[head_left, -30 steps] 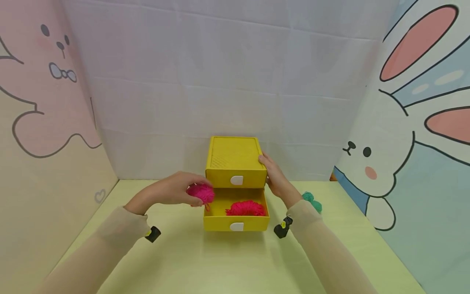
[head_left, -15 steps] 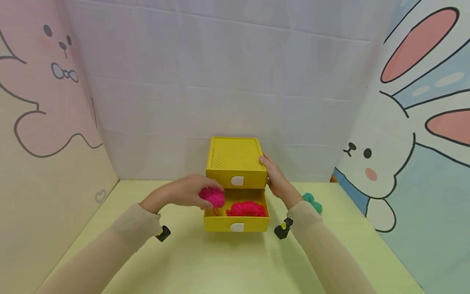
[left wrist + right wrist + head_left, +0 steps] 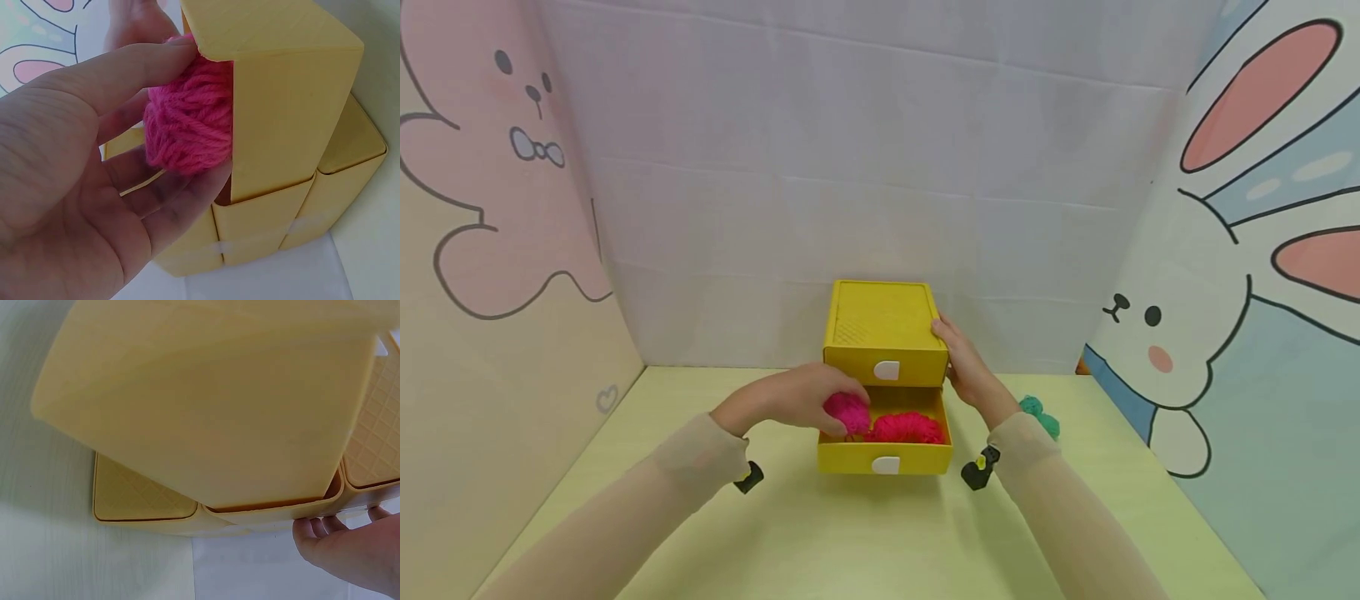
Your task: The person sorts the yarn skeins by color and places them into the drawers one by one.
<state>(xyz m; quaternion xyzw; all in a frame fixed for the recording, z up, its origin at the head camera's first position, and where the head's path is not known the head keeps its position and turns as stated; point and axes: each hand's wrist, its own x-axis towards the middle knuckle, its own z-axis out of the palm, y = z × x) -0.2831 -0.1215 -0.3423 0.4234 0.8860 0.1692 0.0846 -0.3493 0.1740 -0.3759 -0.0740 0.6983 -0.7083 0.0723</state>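
A pink yarn ball (image 3: 850, 412) is gripped between the thumb and fingers of my left hand (image 3: 797, 396). Hand and ball are over the left part of a pulled-out drawer (image 3: 850, 460), with the ball right at the drawer's wall in the left wrist view. A bright red-pink bundle of yarn (image 3: 908, 427) lies inside that drawer, to the right of the ball. The drawer belongs to a yellow drawer cabinet (image 3: 883, 317). My right hand (image 3: 967, 367) rests against the cabinet's right side, fingertips at its edge beside the drawer slot in the right wrist view.
Partly behind the right sleeve, green yarn balls (image 3: 1040, 417) lie on the pale table (image 3: 880, 542). A white back wall (image 3: 880, 167) stands behind the cabinet, with cartoon-printed panels at left and right. The drawer above (image 3: 850, 363) is closed.
My left hand has carried the pink yarn ball rightward, from the drawer's left edge to above its inside, close to the other yarn. The right hand stays against the cabinet.
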